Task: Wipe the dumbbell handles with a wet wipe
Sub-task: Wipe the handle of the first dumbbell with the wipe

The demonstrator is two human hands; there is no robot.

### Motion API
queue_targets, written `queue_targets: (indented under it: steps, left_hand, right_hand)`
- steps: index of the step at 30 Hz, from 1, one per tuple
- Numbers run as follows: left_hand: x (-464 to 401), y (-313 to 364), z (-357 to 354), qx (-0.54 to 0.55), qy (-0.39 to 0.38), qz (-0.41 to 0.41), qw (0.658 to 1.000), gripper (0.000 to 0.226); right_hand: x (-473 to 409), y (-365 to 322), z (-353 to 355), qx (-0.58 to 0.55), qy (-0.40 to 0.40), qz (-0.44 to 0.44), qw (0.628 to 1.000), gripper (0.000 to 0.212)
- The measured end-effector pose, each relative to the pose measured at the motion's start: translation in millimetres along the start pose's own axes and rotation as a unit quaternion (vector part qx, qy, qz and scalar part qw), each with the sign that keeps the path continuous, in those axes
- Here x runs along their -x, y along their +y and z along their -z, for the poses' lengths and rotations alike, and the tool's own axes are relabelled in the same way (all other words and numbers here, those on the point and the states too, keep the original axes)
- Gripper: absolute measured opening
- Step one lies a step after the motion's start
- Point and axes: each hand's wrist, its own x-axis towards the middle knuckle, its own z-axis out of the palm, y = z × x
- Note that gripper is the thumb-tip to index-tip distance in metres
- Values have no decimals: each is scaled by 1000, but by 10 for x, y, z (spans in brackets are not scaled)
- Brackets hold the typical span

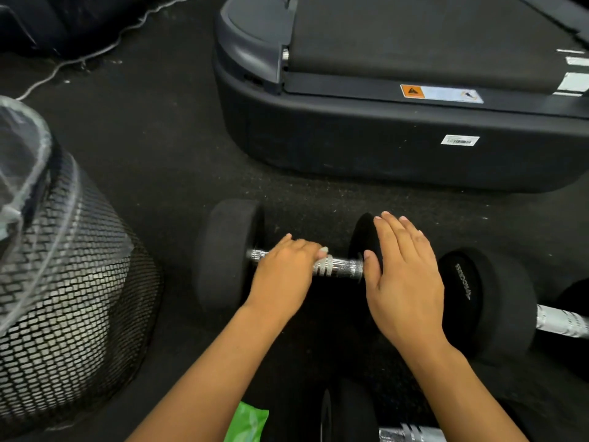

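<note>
Black rubber floor (178,148) lies under everything, and a dumbbell (229,253) rests on it in the middle. Its long line runs from left to right, with the right end a little nearer the person. It has a fat black weight at each end and a shiny silver handle (341,266) between them. The left hand (283,269) sits on top of the handle with its fingers curled down over the bar, so it is holding the handle. A small bit of white pokes out by the fingertips, but it is too small and blurry to tell what it is. The right hand (404,282) lies flat on the right weight with its fingers straight and spread, pressing and not holding anything. This hand hides most of that weight. A second dumbbell (490,298) lies just to the right, very close to the first, with white letters on its round end and its own silver bar pointing off to the right edge. Part of a third dumbbell (350,416) shows at the bottom, between the arms. A green packet (247,422) peeks out beside the left arm. A black mesh bin (76,298) with a clear plastic bag in it stands on the left. A big dark treadmill (398,122) sits behind the dumbbell, and a thin white cord (95,54) runs over the floor at the top left.
</note>
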Motion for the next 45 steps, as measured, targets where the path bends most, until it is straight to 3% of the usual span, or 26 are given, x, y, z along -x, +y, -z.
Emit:
queue_targets:
  steps: [3, 8, 13, 17, 23, 27, 31, 35, 38, 42, 45]
  left_hand:
    - [118, 9, -1, -8, 26, 36, 999, 24]
    - [41, 102, -73, 14, 24, -14, 999, 20]
    - [168, 46, -82, -14, 54, 35, 998, 29]
    - [120, 75, -138, 9, 70, -27, 997, 25]
    - [203, 20, -94, -12, 101, 58, 993, 33]
    - [72, 49, -92, 4, 50, -13, 999, 34]
    - [42, 15, -91, -5, 50, 28, 998, 14]
    - [13, 68, -115, 23, 50, -21, 998, 17]
    - [173, -29, -159, 32, 83, -48, 995, 30]
    - [315, -161, -229, 23, 179, -129, 975, 30]
    - [398, -192, -285, 13, 200, -109, 974, 37]
  right_hand:
    - [-1, -5, 5, -4, 2, 0, 1000, 50]
    - [17, -2, -2, -2, 4, 2, 1000, 49]
    - [-3, 0, 3, -6, -1, 2, 1000, 50]
    - [6, 6, -15, -3, -1, 0, 1000, 50]
    - [-20, -1, -1, -1, -6, 1, 1000, 51]
    - [10, 8, -6, 0, 1, 3, 1000, 50]
    - [-8, 2, -4, -3, 0, 1, 1000, 50]
    - [-22, 4, -3, -2, 0, 1, 1000, 50]
    - [-15, -3, 0, -4, 1, 3, 1000, 50]
    - [20, -3, 1, -2, 2, 4, 1000, 50]
    - [47, 0, -2, -10, 9, 2, 1000, 49]
